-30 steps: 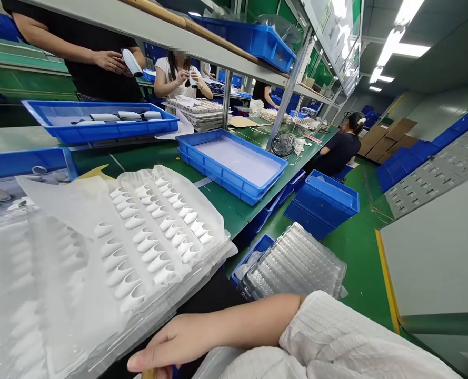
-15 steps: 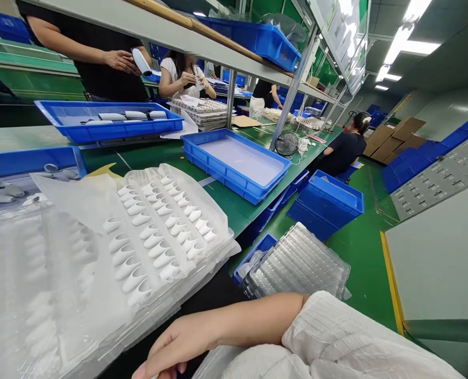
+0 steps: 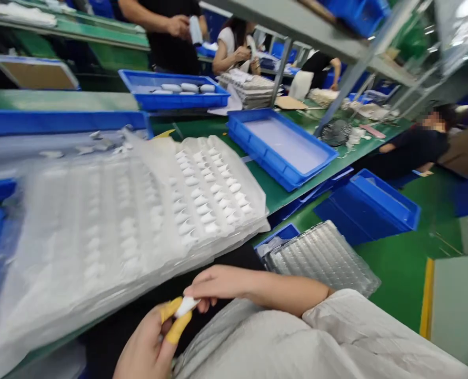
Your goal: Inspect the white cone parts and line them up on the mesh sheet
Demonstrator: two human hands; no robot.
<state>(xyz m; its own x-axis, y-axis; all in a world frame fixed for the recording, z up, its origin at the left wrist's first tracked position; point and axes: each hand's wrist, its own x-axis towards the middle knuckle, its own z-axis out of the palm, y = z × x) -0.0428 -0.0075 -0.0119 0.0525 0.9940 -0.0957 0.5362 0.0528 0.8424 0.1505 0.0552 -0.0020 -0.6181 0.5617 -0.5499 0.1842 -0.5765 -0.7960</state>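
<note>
Piece (image 3: 187,306), small and white, is at the lower centre of the frame, between the two hands. The left hand (image 3: 147,342), coming up from the bottom edge, pinches it between two digits capped in yellow finger covers (image 3: 177,329). The right hand (image 3: 216,284), reaching in from the right, has its thumb and fingertips drawn close together at the piece's upper end, its other fingers curled. Just above them, a wide tray (image 3: 262,205) fills the left and centre of the frame, with rows of white scooped parts (image 3: 205,210); translucent film (image 3: 71,221) lies over its left portion. Behind it, at the left, a blue bin (image 3: 63,120) has small loose pieces inside. Right of centre, a blue tray (image 3: 287,141) with a pale bottom rests on the green bench (image 3: 275,195), and a clear ridged tray (image 3: 326,258) is below it, near blue crates (image 3: 362,210). At upper centre, a person in a dark top (image 3: 172,39) holds a pale object (image 3: 195,30) above another blue tray (image 3: 180,102) containing white items.
</note>
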